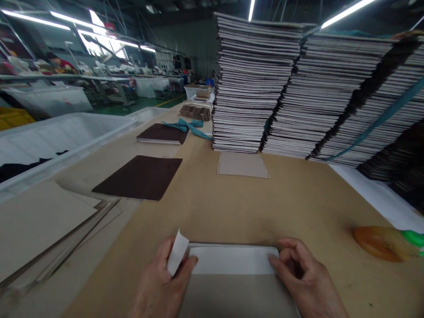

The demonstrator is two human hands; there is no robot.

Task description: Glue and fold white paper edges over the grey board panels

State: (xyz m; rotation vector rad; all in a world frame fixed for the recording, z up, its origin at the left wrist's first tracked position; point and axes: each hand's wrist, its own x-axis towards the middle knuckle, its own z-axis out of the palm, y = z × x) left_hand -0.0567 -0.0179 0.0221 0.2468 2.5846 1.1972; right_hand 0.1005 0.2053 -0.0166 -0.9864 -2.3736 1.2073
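A flat grey panel (238,293) with rounded corners lies in front of me, running off the bottom of the view. Along its far edge is a white strip (233,259). My left hand (165,278) is closed at the panel's left side, its thumb on the far left corner. A small curled piece of white paper (178,253) stands up between its fingers and thumb. At the far right corner, my right hand (303,274) pinches the panel's edge, thumb on the white strip. The panel's near part is out of view.
Tall stacks of dark-edged panels (255,84) stand at the back right. A dark brown sheet (141,177), a beige sheet (243,164) and a bottle of amber liquid (380,243) lie on the brown tabletop (291,198). White bins (82,128) line the left. A person (61,64) sits far off.
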